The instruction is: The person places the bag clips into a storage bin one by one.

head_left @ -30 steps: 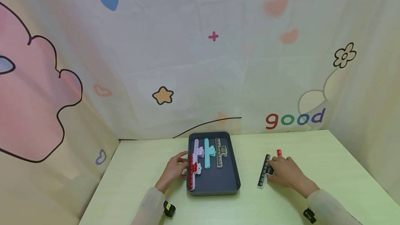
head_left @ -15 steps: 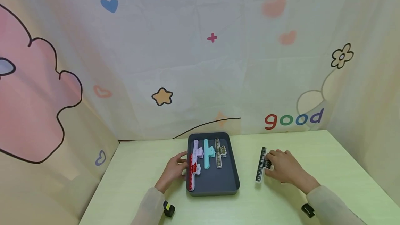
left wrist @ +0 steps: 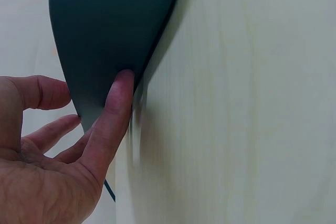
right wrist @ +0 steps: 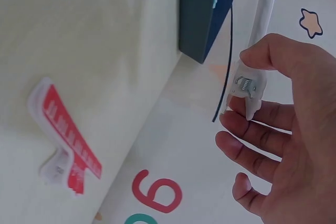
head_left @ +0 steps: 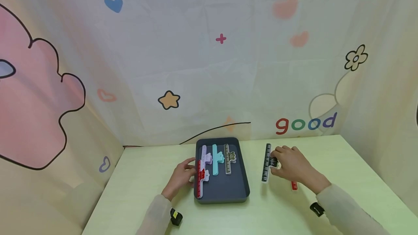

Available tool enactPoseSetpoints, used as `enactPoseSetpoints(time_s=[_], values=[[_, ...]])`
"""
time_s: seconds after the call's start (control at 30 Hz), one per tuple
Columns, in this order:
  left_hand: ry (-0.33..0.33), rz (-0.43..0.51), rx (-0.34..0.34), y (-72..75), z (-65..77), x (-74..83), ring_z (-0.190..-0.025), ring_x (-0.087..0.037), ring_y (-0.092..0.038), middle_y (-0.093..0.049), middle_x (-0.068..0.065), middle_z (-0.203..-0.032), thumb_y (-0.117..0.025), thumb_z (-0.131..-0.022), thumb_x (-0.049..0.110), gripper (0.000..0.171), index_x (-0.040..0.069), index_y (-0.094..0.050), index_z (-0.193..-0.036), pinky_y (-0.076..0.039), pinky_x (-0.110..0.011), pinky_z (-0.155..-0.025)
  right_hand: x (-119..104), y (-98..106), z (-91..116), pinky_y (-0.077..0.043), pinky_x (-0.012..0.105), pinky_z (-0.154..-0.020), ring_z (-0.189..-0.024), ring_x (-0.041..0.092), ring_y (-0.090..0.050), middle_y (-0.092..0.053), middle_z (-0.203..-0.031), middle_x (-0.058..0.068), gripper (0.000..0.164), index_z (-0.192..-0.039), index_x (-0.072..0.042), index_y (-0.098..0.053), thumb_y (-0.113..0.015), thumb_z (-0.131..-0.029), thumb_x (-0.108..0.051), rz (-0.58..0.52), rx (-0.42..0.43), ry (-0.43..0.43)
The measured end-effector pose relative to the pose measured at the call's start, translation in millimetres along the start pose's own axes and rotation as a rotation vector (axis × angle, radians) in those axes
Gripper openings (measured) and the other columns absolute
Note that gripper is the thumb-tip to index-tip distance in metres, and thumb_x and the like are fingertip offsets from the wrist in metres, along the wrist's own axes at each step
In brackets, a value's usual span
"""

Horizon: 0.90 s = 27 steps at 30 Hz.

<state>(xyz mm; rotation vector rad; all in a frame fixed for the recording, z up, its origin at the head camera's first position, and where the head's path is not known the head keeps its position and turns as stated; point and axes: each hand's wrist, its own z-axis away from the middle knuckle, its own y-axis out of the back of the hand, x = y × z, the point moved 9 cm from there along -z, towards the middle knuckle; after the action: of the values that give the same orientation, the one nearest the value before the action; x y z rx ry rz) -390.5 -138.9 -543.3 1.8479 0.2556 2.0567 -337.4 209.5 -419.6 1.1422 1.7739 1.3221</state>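
Observation:
My right hand (head_left: 290,164) pinches the grip of a black-and-white clip (head_left: 266,162) with a piano-key pattern and holds it above the table, right of the tray. In the right wrist view, its white back (right wrist: 262,14) and small metal spring show. My left hand (head_left: 180,177) touches the left wall of a dark grey tray (head_left: 225,193), its fingers fairly straight. Inside the tray lie a lilac clip (head_left: 204,151), a turquoise clip (head_left: 215,160), a brown-and-white clip (head_left: 227,159) and a red clip (head_left: 199,180), which partly overlaps the lilac one.
Another red piano-key clip (right wrist: 68,129) lies on the table (head_left: 140,180), mostly hidden beneath my right hand in the head view. A patterned cloth backdrop (head_left: 196,64) stands behind and at both sides of the table.
My right hand has lifted the black clip off the table and moved it left and farther away, uncovering part of the red clip below. My left hand stays against the tray.

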Motion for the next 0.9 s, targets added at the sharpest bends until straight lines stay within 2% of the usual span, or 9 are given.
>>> enactPoseSetpoints(time_s=[0.3, 0.53, 0.73, 0.9], values=[[0.006, -0.003, -0.005, -1.1, 0.6, 1.2, -0.103, -0.029, -0.066, -0.059, -0.021, -0.126, -0.055, -0.092, 0.013, 0.056, 0.013, -0.045, -0.146, -0.061, -0.034, -0.059, -14.6, 16.9, -17.5, -0.047, 0.037, -0.070, -0.083, 0.017, -0.056, -0.063, -0.088, -0.003, 0.034, -0.102, -0.010, -0.071, -0.073, -0.078, -0.034, -0.016, -0.005, 0.019], [-0.002, -0.004, -0.001, 0.4, 2.5, 2.3, -0.103, -0.029, -0.066, -0.060, -0.022, -0.125, -0.055, -0.091, 0.013, 0.056, 0.013, -0.046, -0.146, -0.061, -0.034, -0.059, -35.6, 22.9, -33.3, -0.051, 0.042, -0.078, -0.088, 0.020, -0.058, -0.066, -0.094, 0.000, 0.035, -0.104, -0.011, -0.070, -0.073, -0.078, -0.035, -0.018, 0.017, 0.047], [-0.003, 0.005, -0.009, 0.2, 2.2, 2.4, -0.103, -0.029, -0.066, -0.060, -0.023, -0.125, -0.055, -0.091, 0.012, 0.056, 0.012, -0.046, -0.146, -0.061, -0.035, -0.059, -53.6, 27.7, -47.5, -0.046, 0.037, -0.072, -0.085, 0.018, -0.057, -0.064, -0.091, -0.004, 0.034, -0.103, -0.013, -0.070, -0.070, -0.078, -0.036, -0.015, 0.038, 0.084], [0.001, 0.004, -0.015, -0.4, 2.9, 2.2, -0.102, -0.028, -0.066, -0.059, -0.022, -0.127, -0.054, -0.092, 0.012, 0.055, 0.012, -0.045, -0.147, -0.061, -0.035, -0.059, -67.1, 23.4, -57.7, -0.047, 0.038, -0.074, -0.091, 0.020, -0.059, -0.067, -0.098, -0.002, 0.037, -0.107, -0.014, -0.070, -0.069, -0.078, -0.037, -0.018, 0.013, 0.086]])
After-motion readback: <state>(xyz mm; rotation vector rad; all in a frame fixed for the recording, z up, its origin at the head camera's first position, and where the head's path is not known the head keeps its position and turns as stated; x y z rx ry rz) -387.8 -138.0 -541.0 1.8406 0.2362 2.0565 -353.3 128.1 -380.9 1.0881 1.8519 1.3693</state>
